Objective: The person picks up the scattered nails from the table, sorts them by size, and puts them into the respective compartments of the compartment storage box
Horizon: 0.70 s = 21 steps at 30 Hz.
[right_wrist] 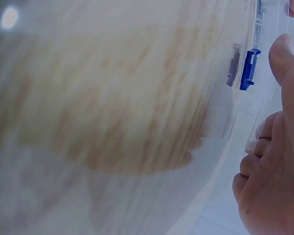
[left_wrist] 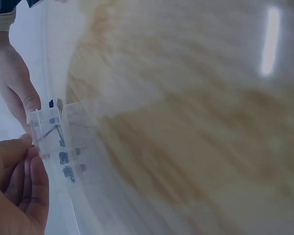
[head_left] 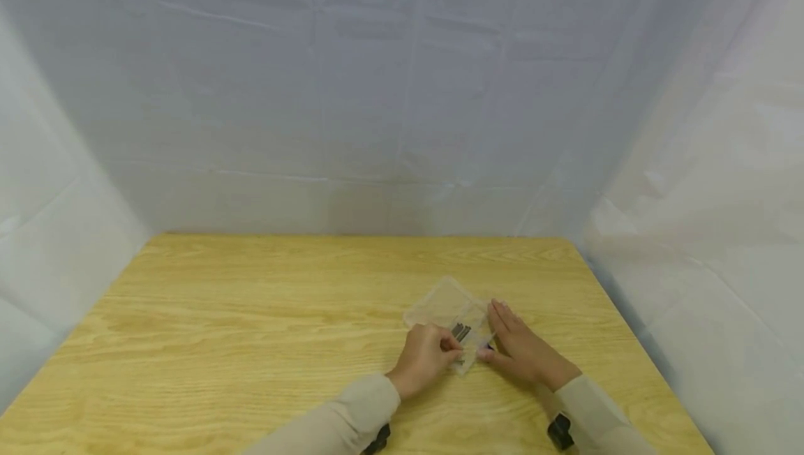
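A clear plastic box (head_left: 472, 357) lies on the table with its lid (head_left: 442, 303) folded back, away from me. Several slim dark metal pieces (head_left: 461, 332), like screws or nails, lie inside it. My left hand (head_left: 422, 359) pinches the box's left wall between thumb and fingertips, the other fingers curled under. Along the right side rests my right hand (head_left: 526, 352), its fingers straight and together, the thumb spread toward the near corner. In the right wrist view a blue latch (right_wrist: 250, 69) shows on the box beside that thumb.
The wooden table (head_left: 220, 329) stretches far to the left of the hands. White sheeting (head_left: 377, 92) hangs behind it and on both sides. Dark wrist bands (head_left: 560, 431) sit at both sleeves.
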### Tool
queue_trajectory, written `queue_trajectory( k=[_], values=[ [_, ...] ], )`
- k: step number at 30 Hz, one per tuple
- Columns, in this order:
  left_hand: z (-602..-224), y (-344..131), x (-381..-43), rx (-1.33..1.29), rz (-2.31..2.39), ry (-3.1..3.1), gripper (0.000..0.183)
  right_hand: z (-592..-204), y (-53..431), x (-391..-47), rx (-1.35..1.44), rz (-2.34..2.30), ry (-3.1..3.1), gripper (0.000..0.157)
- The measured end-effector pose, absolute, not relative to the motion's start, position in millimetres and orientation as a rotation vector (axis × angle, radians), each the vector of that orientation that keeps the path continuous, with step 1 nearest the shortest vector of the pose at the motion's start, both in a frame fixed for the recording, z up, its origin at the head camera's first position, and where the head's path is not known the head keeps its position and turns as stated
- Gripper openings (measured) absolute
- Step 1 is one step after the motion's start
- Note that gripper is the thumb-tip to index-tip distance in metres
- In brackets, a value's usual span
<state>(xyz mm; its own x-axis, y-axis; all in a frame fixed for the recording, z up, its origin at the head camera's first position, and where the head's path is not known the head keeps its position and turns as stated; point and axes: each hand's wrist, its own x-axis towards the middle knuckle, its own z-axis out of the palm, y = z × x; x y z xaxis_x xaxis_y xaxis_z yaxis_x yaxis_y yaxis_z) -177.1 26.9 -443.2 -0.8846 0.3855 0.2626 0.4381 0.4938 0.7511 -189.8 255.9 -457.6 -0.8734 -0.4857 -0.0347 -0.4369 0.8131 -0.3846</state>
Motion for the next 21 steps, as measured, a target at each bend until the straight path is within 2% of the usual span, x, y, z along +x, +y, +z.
queue_trajectory(
  k=[21],
  values=[
    [-436.5,1.9,-181.6,-0.801,-1.440,-2.638,0.006,-456.5,252.9,-188.3,-0.740,-0.519,2.864,0.084]
  ],
)
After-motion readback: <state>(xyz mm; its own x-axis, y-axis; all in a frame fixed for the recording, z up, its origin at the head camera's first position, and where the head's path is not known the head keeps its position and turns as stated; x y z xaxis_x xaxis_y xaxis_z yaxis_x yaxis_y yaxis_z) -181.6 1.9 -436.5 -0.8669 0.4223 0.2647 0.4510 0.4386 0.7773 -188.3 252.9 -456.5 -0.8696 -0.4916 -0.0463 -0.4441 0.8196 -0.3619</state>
